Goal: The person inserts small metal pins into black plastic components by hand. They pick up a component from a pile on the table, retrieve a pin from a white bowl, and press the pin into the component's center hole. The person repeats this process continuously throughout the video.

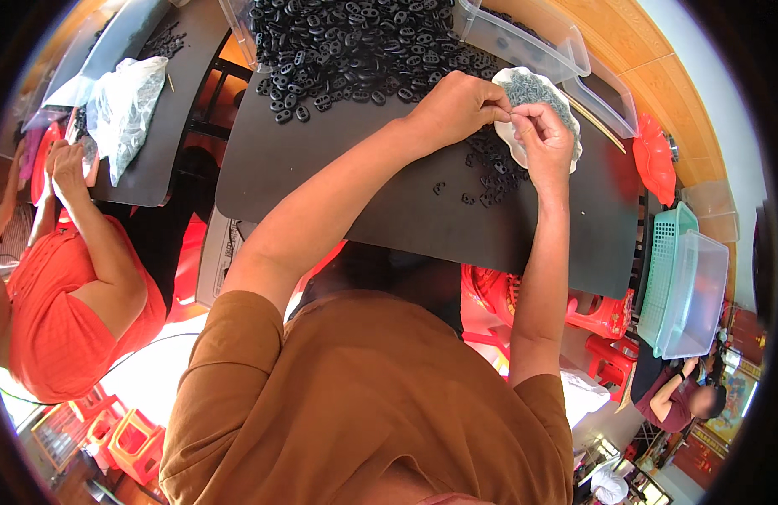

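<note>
Two hands are meeting fingertip to fingertip over the dish of small pieces

The left hand (pixel 458 108) and the right hand (pixel 547 145) are coming together at upper right of centre in the frame, over the left side of a white scalloped dish (pixel 517 152). On each hand the thumb and forefinger are closing together in a pinch, and the two pinches are touching or nearly so. Whatever may be lying between them is too small to tell.

The pale grey-green pieces (pixel 532 87) are filling the dish. Below it, small black pieces (pixel 500 178) are lying scattered on the dark table (pixel 279 156), and larger black two-holed pieces (pixel 355 50) are heaping up at the top centre. A clear plastic bin (pixel 566 52) is standing at the upper right.

The step in hand seems to be fine fingertip work on a single tiny part, probably fitting or adjusting it. The next move is likely calling for a light, even pinch, with one hand steadying while the other is pressing or turning, and for lining up by feel, since the fingers are covering the spot. Squeezing too hard could be flicking a part away among the loose ones.
</note>
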Demonstrator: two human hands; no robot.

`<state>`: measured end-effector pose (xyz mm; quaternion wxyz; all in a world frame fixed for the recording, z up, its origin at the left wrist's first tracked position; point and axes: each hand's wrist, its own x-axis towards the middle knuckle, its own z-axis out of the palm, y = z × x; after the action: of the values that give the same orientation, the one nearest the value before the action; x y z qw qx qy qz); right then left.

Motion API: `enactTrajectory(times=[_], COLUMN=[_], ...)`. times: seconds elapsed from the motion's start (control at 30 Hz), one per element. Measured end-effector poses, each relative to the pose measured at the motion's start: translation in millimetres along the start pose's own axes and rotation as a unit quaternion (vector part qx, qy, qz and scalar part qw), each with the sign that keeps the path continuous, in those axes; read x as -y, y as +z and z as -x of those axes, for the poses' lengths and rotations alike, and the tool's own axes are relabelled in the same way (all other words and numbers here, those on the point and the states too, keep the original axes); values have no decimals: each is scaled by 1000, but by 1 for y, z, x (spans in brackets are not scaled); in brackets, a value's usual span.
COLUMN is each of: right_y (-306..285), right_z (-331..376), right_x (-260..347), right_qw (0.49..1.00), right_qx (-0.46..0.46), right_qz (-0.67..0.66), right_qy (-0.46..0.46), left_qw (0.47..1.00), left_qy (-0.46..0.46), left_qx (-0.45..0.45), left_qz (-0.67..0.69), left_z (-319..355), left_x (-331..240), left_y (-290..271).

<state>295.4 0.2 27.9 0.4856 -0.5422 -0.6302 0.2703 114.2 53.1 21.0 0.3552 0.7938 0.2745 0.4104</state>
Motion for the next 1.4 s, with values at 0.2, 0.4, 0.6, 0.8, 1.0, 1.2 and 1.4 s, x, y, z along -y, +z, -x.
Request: enactTrajectory(times=[0.2,0.4,0.6,0.8,1.0,1.2,1.4], right_y=[0,-11,-21,-21,19,44,48], right_z=[0,-3,-2,-2,-4,-1,4], right_x=[4,-3,1,3,30,31,24], right_qw=[999,995,975,998,990,986,982], right_qx=[3,-38,-35,-58,53,133,99], right_qz=[-4,83,215,-32,-48,-87,-151], right_qy=[-44,-39,-36,17,-121,-56,-53], left_qw=[974,914,960,944,883,894,928], left_qy=[-138,-218,-174,-184,-255,-248,-230], left_qx=[61,18,22,-1,-3,-4,-25], left_qz=[170,341,216,275,393,373,291], left_z=[-5,-6,4,30,43,54,55], left_x=[9,16,7,1,-2,8,9], left_y=[0,-2,-13,-31,-38,-47,-44])
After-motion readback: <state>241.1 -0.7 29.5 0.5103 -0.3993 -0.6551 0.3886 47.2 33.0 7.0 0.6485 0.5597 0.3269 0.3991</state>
